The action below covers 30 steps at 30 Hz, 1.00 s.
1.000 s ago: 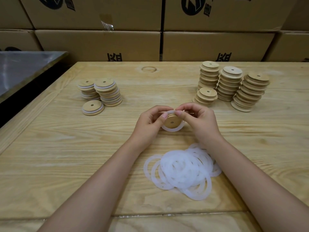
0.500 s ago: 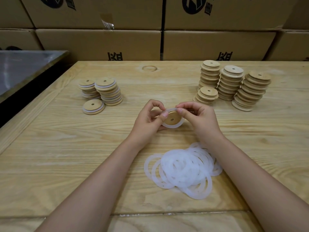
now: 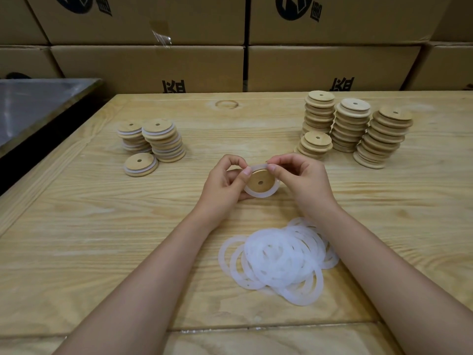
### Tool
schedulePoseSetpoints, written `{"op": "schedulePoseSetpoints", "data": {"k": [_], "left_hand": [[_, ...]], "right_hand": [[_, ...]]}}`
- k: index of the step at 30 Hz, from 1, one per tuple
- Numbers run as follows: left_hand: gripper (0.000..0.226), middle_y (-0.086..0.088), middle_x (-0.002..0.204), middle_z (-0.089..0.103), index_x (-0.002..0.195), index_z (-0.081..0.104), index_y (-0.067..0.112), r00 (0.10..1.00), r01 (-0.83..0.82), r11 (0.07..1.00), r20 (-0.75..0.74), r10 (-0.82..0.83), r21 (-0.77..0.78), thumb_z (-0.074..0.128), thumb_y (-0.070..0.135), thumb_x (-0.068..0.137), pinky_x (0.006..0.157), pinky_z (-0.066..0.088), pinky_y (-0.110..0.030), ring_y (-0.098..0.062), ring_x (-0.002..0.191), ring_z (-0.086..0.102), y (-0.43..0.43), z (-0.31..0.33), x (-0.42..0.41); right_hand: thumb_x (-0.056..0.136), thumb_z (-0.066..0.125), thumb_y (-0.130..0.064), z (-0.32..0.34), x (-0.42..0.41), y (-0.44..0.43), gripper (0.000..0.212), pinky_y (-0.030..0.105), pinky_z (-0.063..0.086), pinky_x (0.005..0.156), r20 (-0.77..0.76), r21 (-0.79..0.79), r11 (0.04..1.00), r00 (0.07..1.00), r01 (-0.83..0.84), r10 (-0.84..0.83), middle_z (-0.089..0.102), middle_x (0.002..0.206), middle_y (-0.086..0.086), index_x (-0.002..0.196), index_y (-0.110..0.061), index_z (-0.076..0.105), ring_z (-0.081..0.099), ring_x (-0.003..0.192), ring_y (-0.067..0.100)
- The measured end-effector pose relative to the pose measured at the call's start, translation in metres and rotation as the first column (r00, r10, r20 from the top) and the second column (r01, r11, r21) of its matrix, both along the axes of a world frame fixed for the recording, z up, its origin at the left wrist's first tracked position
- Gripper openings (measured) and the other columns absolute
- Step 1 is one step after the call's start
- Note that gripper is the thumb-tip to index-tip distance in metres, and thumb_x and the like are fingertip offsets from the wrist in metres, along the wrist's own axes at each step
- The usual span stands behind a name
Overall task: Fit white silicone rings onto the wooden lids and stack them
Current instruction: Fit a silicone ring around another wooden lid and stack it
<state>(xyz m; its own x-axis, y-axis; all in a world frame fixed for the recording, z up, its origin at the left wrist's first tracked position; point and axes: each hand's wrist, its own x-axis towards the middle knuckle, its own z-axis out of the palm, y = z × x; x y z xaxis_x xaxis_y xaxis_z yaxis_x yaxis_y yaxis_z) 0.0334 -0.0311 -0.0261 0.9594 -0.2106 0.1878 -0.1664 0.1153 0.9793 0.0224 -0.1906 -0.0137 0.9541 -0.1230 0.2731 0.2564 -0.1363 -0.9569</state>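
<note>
Left grip (image 3: pixel 222 183) and right grip (image 3: pixel 304 180) each pinched upper rim of white ring (image 3: pixel 261 194). Ring sat round wooden lid (image 3: pixel 261 178), held between both grips over bench (image 3: pixel 102 226) centre. Loose ring pile (image 3: pixel 279 260) lay nearer person. Ringed lid stacks (image 3: pixel 163 139) stood at left, bare lid stacks (image 3: pixel 358 129) at right.

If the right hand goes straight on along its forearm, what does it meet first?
Besides the ring it pinches on the lid, the right hand seems to meet only table until the cardboard boxes; depth is unclear.
</note>
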Motion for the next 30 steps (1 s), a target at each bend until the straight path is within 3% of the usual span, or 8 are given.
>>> {"op": "schedulePoseSetpoints", "data": {"k": [4, 9, 14, 18, 23, 30], "left_hand": [[0.011, -0.002, 0.073, 0.068, 0.087, 0.049, 0.015, 1.0, -0.003, 1.0, 0.004, 0.003, 0.026, 0.051, 0.009, 0.096, 0.07, 0.059, -0.032, -0.011, 0.073, 0.068, -0.0003, -0.0002, 0.0], [0.015, -0.001, 0.073, 0.066, 0.086, 0.047, 0.015, 0.999, 0.013, 1.0, 0.029, -0.014, 0.018, 0.048, 0.004, 0.096, 0.064, 0.058, -0.03, -0.009, 0.072, 0.067, 0.0003, 0.0013, -0.0007], [0.012, 0.004, 0.069, 0.069, 0.089, 0.044, 0.016, 1.0, 0.016, 1.0, -0.011, -0.016, 0.001, 0.047, 0.008, 0.097, 0.064, 0.06, -0.037, -0.016, 0.073, 0.069, -0.0004, 0.0007, -0.0004], [0.014, -0.003, 0.076, 0.071, 0.093, 0.044, 0.018, 1.0, -0.018, 1.0, -0.014, 0.018, 0.008, 0.057, 0.013, 0.092, 0.065, 0.06, -0.039, -0.019, 0.077, 0.07, -0.0016, -0.0001, -0.0007], [0.014, -0.006, 0.088, 0.072, 0.105, 0.06, 0.017, 0.999, -0.047, 0.996, 0.004, 0.047, 0.075, 0.06, 0.015, 0.092, 0.066, 0.06, -0.037, -0.017, 0.084, 0.069, -0.0024, -0.0009, 0.0002], [0.008, -0.008, 0.091, 0.07, 0.098, 0.062, 0.015, 0.997, -0.078, 0.996, -0.017, 0.079, 0.041, 0.058, 0.011, 0.092, 0.063, 0.06, -0.04, -0.019, 0.084, 0.069, -0.0012, -0.0008, 0.0021]], "right_hand": [[0.082, 0.07, -0.007, -0.0018, 0.0013, -0.0009, 0.009, 0.016, 0.05, 0.076, -0.009, 0.021, 1.0, 1.0, 0.001, 0.0, 0.071, 0.085, -0.004, 0.081, -0.017, 0.07, 0.066, 0.081, 0.004], [0.084, 0.068, -0.007, -0.0039, 0.0026, -0.0022, 0.013, 0.017, 0.051, 0.078, -0.009, 0.024, 1.0, 1.0, -0.013, 0.013, 0.072, 0.087, -0.006, 0.082, -0.02, 0.07, 0.066, 0.084, 0.005], [0.084, 0.068, -0.007, -0.0056, 0.0038, -0.0035, 0.009, 0.017, 0.051, 0.079, -0.021, 0.027, 0.999, 0.999, -0.026, 0.026, 0.073, 0.091, -0.002, 0.083, -0.016, 0.07, 0.067, 0.087, 0.008], [0.084, 0.069, -0.008, -0.005, 0.0034, -0.0019, 0.01, 0.019, 0.052, 0.08, -0.018, 0.033, 0.999, 0.999, -0.031, 0.031, 0.073, 0.09, -0.002, 0.08, -0.017, 0.07, 0.068, 0.087, 0.009], [0.083, 0.071, -0.014, -0.0054, 0.0037, -0.0013, 0.008, 0.017, 0.052, 0.074, -0.036, -0.043, 0.999, 0.999, -0.003, 0.001, 0.072, 0.082, -0.004, 0.077, -0.019, 0.07, 0.066, 0.08, 0.005], [0.086, 0.068, -0.016, -0.0046, 0.0047, -0.004, 0.009, 0.04, 0.052, 0.08, -0.054, -0.159, 0.987, 0.999, -0.011, 0.002, 0.07, 0.081, 0.008, 0.077, -0.017, 0.067, 0.061, 0.075, 0.016]]}}
